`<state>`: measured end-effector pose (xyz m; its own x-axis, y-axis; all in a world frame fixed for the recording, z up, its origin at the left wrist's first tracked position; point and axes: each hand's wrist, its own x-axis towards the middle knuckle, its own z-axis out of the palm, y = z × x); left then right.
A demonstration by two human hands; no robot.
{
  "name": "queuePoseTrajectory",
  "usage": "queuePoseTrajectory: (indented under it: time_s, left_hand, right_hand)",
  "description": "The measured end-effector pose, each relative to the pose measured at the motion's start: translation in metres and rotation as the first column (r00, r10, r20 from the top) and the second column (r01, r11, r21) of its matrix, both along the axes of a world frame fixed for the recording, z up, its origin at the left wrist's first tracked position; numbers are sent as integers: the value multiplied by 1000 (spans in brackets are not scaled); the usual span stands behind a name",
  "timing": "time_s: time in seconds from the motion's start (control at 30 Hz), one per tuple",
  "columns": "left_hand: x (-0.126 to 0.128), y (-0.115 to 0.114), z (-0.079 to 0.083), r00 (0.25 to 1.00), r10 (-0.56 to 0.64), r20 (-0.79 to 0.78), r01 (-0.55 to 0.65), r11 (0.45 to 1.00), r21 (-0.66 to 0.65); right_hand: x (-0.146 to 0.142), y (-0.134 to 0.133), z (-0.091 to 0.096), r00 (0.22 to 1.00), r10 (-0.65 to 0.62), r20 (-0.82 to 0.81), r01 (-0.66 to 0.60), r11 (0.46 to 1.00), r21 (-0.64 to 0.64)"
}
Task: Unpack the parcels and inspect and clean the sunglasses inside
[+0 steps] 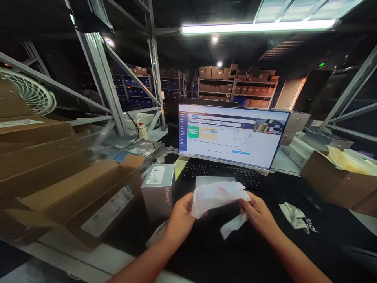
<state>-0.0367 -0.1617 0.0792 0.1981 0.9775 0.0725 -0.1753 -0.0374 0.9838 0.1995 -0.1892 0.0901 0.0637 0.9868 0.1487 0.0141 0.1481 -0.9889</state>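
Nearest the camera, two bare forearms enter from 6 o'clock and meet over a black desk mat (212, 251).

Left hand (181, 218): fingers closed on the left edge of a white wrapper (218, 196), thumb on the near face.

Right hand (259, 214): thumb and fingers pinched on the wrapper's right edge.

The white wrapper is crumpled and thin, held clear of the mat between both hands, just in front of the keyboard (220, 171). A loose white strip (234, 226) hangs from it below the right hand. Whether the strip is attached or separate cannot be told.

Surroundings, taken from the wrapper:
- 12 o'clock: a flat grey item (215, 181) lies just behind the wrapper, against the keyboard. The monitor (232, 135) stands beyond, lit, its text too small to read.
- 9 o'clock: a grey carton (159, 188) stands upright near the left hand, with a label on top.
- 9 to 10 o'clock: a large open cardboard box (73, 192) rests on the desk edge, flaps out. A white fan (32, 92) is beyond it.
- 3 o'clock: a crumpled grey cloth (294, 216) lies on the mat, apart from the right hand.
- 2 o'clock: a second cardboard box (335, 181) holds yellowish paper.
- Far 12 o'clock: shelving (235, 84) is stacked with brown cartons.
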Motion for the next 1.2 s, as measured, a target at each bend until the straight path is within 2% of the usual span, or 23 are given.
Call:
queuePoseTrajectory:
  time_s: [0.1, 0.17, 0.33, 0.4, 0.5, 0.57, 0.6, 0.67, 0.77, 0.87, 0.97, 1.07, 1.13, 1.2]
  left_hand:
    - [-2, 0, -4, 999, -10, 53, 13, 997, -71]
    - [-4, 2, -8, 997, -11, 70, 18, 995, -93]
    - [-7, 8, -15, 992, 9, 129, 12, 988, -157]
    - [-8, 9, -17, 984, -7, 176, 38, 984, -173]
    - [-8, 8, -19, 973, -20, 231, 65, 979, -193]
    - [-8, 8, -21, 968, -1, 253, 50, 981, -189]
    - [-9, 8, -21, 965, 9, 262, 40, 983, -180]
    - [-10, 9, -22, 960, 23, 281, 21, 988, -153]
    - [-12, 8, -21, 951, 49, 304, -20, 995, -96]
    - [-14, 6, -17, 941, 97, 324, -86, 995, -48]
    - [-16, 3, -15, 940, 142, 310, -149, 989, -4]
    - [-17, 2, -15, 949, 153, 276, -173, 984, 49]
    - [-17, 2, -15, 953, 154, 262, -177, 982, 69]
    - [-16, 1, -15, 955, 162, 247, -184, 980, 70]
  right_hand:
    - [9, 1, 1, 974, 25, 226, -36, 998, 43]
    - [11, 0, 1, 936, 66, 347, -81, 996, 29]
    - [24, 0, 7, 879, 176, 443, -180, 983, -33]
    - [37, 1, 13, 919, 130, 372, -138, 990, -5]
    - [63, 3, 24, 993, -105, 52, 102, 993, 58]
    - [83, 2, 32, 949, -257, -185, 274, 959, 71]
    - [92, 1, 35, 921, -294, -255, 321, 945, 70]
    - [109, -1, 38, 909, -312, -278, 341, 938, 65]
    - [121, 1, 33, 976, -214, -37, 215, 977, 8]
    - [110, 9, 17, 974, 14, 227, 20, 989, -148]
    - [87, 15, 4, 900, 216, 379, -119, 957, -265]
    - [69, 13, 2, 761, 355, 544, -208, 926, -314]
    - [61, 8, 6, 613, 342, 713, -180, 938, -295]
    - [53, 3, 11, 410, 245, 879, -78, 969, -234]
